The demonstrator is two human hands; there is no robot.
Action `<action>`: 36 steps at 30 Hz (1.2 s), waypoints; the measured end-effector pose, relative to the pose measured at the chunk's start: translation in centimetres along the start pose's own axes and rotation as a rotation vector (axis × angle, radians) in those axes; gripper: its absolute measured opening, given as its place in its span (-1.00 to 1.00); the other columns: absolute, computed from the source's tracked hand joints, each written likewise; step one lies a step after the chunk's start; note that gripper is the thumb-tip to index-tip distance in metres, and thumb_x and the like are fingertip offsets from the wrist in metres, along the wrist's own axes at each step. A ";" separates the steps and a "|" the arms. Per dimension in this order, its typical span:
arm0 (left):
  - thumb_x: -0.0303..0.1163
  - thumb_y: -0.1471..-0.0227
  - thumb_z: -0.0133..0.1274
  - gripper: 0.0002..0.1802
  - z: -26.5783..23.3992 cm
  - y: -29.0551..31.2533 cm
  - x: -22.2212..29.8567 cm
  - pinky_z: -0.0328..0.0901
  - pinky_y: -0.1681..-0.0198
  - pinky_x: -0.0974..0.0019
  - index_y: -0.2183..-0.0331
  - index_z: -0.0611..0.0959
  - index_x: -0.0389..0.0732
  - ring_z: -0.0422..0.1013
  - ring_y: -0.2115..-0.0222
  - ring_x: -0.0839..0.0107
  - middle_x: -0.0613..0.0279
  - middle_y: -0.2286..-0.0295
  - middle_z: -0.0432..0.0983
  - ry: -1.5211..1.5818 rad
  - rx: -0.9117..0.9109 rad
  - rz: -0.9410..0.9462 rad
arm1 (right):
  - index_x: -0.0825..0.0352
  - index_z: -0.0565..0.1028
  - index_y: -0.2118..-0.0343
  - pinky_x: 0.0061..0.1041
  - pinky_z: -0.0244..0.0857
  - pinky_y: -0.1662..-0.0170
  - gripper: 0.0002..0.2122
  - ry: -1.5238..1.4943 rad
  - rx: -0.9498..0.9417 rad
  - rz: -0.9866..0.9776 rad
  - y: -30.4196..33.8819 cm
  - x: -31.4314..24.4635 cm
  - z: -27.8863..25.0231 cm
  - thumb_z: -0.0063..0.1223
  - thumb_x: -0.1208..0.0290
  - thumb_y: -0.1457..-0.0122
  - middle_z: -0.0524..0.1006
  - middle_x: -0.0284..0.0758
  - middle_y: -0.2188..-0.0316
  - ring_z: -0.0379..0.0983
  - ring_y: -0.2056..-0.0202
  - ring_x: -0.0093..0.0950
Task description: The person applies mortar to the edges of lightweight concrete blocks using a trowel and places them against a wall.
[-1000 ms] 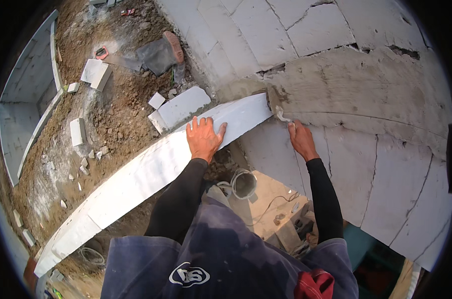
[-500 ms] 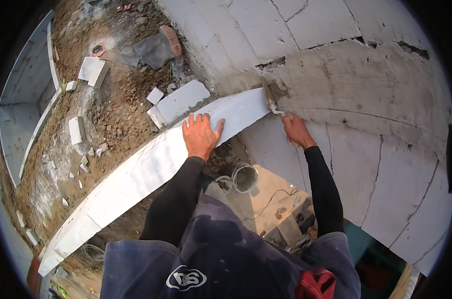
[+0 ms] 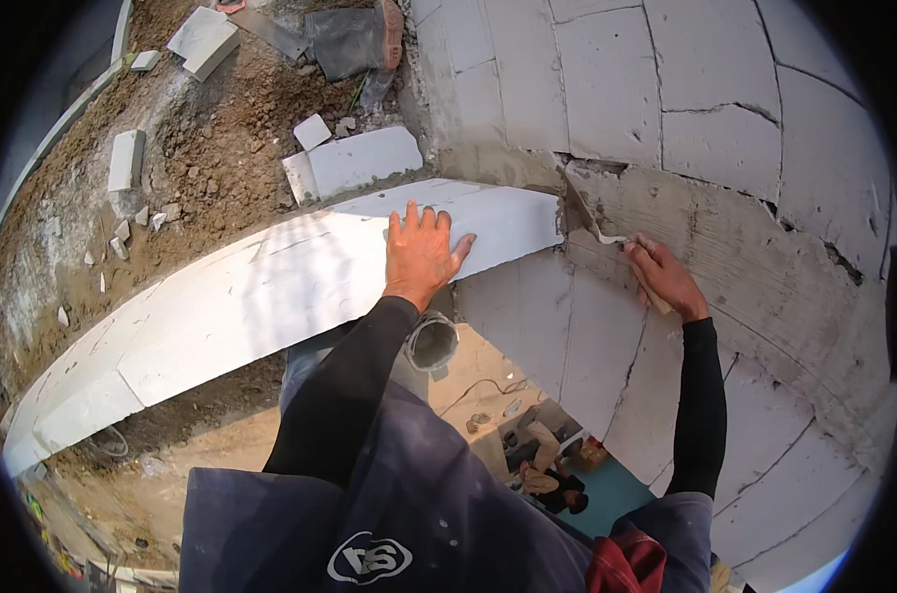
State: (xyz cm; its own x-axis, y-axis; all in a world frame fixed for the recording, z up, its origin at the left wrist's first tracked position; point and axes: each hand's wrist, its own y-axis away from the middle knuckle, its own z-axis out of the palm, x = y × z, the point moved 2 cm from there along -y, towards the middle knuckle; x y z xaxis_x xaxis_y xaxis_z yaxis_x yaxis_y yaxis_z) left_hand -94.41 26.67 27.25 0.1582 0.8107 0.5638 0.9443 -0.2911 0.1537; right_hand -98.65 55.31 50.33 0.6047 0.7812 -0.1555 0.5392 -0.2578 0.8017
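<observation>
My left hand [image 3: 421, 252] lies with fingers spread on the top of a low white block wall [image 3: 300, 269], which curves away to the lower left. My right hand [image 3: 669, 279] is closed round the wooden handle of a trowel [image 3: 581, 206]. The trowel's thin metal blade stands at the right end of the white wall, in the corner where that wall meets a grey concrete band [image 3: 735, 237]. Whether the blade touches the block's end face is hard to tell. Grey mortar shows along the corner.
Taller block walls [image 3: 616, 79] rise beyond and below the band. Left lie soil [image 3: 201, 148], loose white blocks [image 3: 126, 160], a handsaw [image 3: 270, 33] and a dark boot [image 3: 347, 43]. Far below are a bucket [image 3: 433, 343] and another person [image 3: 557, 484].
The view has shifted. My right hand has moved right, slightly away from the wall's end, and the trowel's blade and handle show more clearly. My left hand stays flat on the wall.
</observation>
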 end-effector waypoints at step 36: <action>0.13 -0.13 0.04 -0.40 1.6 0.3 -0.4 0.11 -0.17 -0.10 0.09 0.63 -0.22 0.33 -0.10 0.11 0.11 0.14 0.56 0.062 0.101 0.032 | 0.36 0.60 0.50 -0.33 0.43 0.51 -0.64 1.359 -0.444 0.294 -16.6 -17.8 2.5 -0.06 0.14 -0.14 0.50 -0.26 0.73 0.49 0.68 -0.41</action>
State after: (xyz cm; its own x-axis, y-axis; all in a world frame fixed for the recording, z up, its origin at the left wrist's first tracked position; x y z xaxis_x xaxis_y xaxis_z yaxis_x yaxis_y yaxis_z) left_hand -93.70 27.03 25.81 0.1730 0.7680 0.6166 0.9638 -0.2609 0.0546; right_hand -116.90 44.26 38.38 -0.4852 0.7214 0.4942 0.1226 -0.5035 0.8553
